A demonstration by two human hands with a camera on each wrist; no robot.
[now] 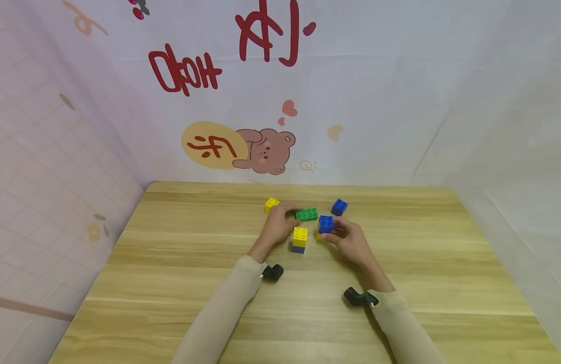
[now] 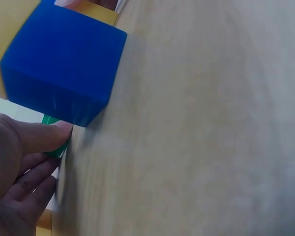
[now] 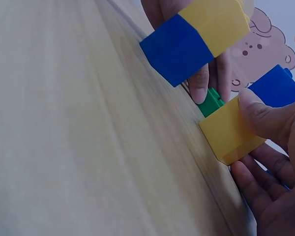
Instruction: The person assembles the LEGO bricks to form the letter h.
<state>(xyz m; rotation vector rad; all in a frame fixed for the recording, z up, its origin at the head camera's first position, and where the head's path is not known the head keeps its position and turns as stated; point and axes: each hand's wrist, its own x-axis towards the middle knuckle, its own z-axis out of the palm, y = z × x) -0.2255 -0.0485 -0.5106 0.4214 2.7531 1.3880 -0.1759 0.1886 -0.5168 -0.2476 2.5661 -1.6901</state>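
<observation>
My left hand [image 1: 278, 223] pinches the left end of a long green toy brick [image 1: 307, 214] lying on the table; the left wrist view shows thumb and fingers on either side of it. With thumb and fingers, my right hand [image 1: 351, 240] grips a yellow brick [image 3: 227, 132] that has a blue brick [image 3: 275, 88] on top. This pair stands just right of the green brick. Between the hands, nearer the body, stands another pair: a yellow brick [image 1: 300, 234] on a blue brick [image 1: 298, 249], touched by neither hand.
Behind the left hand sits a single yellow brick [image 1: 271, 203], partly covered by it. A single blue brick [image 1: 339, 207] lies behind the right hand. The wooden table [image 1: 180, 242] meets a printed cloth [image 1: 376, 101] at its back edge.
</observation>
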